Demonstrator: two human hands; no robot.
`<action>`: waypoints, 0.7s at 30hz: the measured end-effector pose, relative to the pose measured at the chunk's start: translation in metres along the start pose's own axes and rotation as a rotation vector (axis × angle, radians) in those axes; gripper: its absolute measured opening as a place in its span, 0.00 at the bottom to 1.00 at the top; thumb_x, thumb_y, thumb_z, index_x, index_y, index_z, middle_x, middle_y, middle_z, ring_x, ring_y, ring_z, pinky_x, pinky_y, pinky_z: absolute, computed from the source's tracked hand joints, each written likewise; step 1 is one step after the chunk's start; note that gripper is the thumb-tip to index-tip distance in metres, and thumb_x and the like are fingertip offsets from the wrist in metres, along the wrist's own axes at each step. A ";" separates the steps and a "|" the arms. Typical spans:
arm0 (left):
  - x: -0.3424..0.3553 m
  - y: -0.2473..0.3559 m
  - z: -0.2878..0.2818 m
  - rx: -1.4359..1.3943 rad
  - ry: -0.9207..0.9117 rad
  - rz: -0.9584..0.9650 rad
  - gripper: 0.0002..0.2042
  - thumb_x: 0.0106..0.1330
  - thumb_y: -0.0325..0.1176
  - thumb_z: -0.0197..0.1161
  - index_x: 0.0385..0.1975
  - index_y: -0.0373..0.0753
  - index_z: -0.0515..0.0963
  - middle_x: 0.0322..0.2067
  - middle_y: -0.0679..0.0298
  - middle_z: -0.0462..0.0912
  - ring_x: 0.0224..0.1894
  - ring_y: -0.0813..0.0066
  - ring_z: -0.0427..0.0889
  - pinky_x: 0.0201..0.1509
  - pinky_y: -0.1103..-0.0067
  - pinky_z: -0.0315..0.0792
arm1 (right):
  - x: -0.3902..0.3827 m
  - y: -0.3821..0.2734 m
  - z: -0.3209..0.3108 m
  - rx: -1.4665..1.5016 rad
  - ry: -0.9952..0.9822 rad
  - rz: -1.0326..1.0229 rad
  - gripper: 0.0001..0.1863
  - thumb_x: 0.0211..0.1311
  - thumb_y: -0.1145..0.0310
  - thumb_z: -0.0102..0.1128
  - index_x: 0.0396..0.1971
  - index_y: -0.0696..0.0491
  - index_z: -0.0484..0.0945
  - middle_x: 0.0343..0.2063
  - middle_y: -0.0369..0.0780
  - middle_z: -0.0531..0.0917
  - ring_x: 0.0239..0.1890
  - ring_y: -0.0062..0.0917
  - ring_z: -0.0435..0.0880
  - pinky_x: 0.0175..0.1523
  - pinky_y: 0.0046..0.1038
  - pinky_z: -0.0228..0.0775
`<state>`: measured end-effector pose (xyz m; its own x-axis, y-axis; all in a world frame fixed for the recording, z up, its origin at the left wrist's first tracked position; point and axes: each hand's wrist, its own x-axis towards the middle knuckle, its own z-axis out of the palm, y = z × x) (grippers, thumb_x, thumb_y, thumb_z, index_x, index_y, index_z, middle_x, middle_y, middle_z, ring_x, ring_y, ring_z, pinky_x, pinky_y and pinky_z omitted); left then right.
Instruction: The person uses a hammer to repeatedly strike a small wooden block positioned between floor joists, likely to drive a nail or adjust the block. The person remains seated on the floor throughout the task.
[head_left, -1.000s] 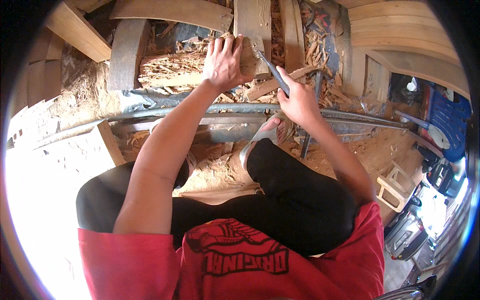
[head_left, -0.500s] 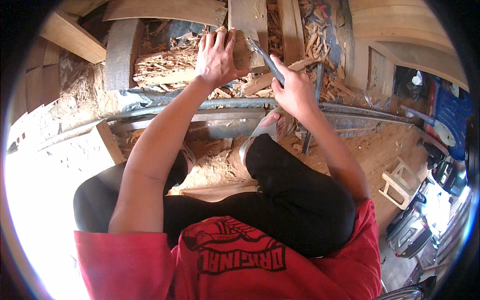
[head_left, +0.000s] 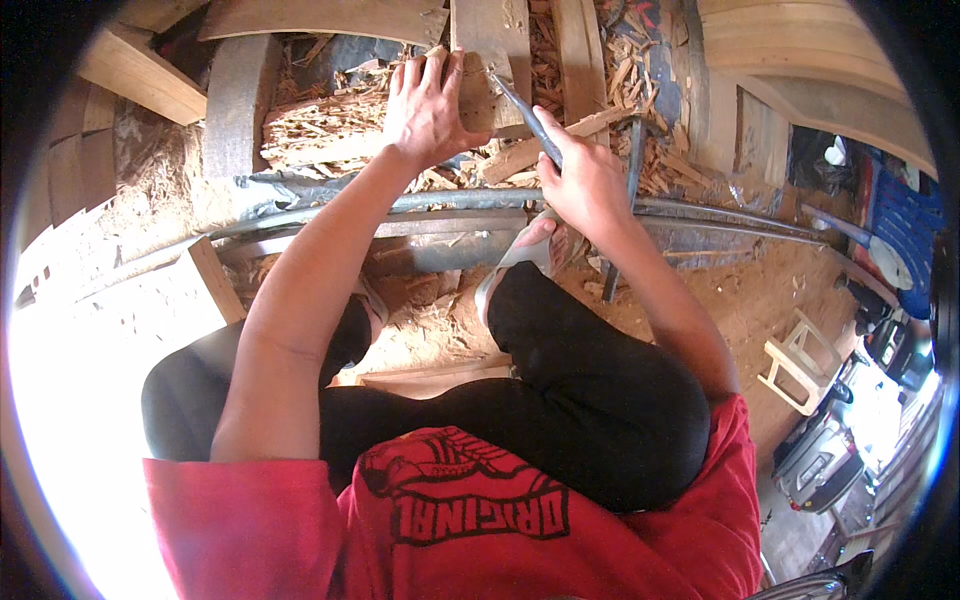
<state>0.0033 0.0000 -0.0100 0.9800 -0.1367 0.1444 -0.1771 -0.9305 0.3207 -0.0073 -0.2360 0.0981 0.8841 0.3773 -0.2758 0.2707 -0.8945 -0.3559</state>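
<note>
My left hand (head_left: 424, 112) lies with its fingers spread along the left edge of a wooden plank (head_left: 490, 35), steadying nothing in a grip. My right hand (head_left: 588, 182) is wrapped round a slim dark metal bar (head_left: 522, 112). The bar slants up and to the left, and its narrow, pale-worn tip touches or nearly touches the plank's face, right of my left fingers. Around a small mark by the tip the wood looks roughened. My right palm hides the bar's lower end.
Splinters (head_left: 325, 130) lie thick around the plank, among other boards (head_left: 240, 105). Long metal pipes (head_left: 460, 203) cross in front of my feet, and an upright dark bar (head_left: 636, 165) stands beside my right hand. A small cream stool (head_left: 800, 362) sits at the right.
The bar's tip has shifted slightly up and left on the plank, my right hand moving with it. My left hand stays flat on the plank; the whole view has drifted a little.
</note>
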 end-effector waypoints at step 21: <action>0.000 -0.001 0.001 0.016 0.018 0.027 0.63 0.48 0.68 0.81 0.80 0.33 0.63 0.71 0.49 0.70 0.71 0.47 0.69 0.80 0.52 0.60 | 0.005 0.008 0.006 0.029 0.036 -0.009 0.36 0.68 0.66 0.66 0.77 0.41 0.74 0.32 0.55 0.89 0.34 0.51 0.92 0.44 0.48 0.86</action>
<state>0.0032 0.0007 -0.0108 0.9731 -0.1561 0.1693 -0.2020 -0.9318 0.3016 -0.0029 -0.2394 0.0884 0.8949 0.3757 -0.2406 0.2678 -0.8837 -0.3840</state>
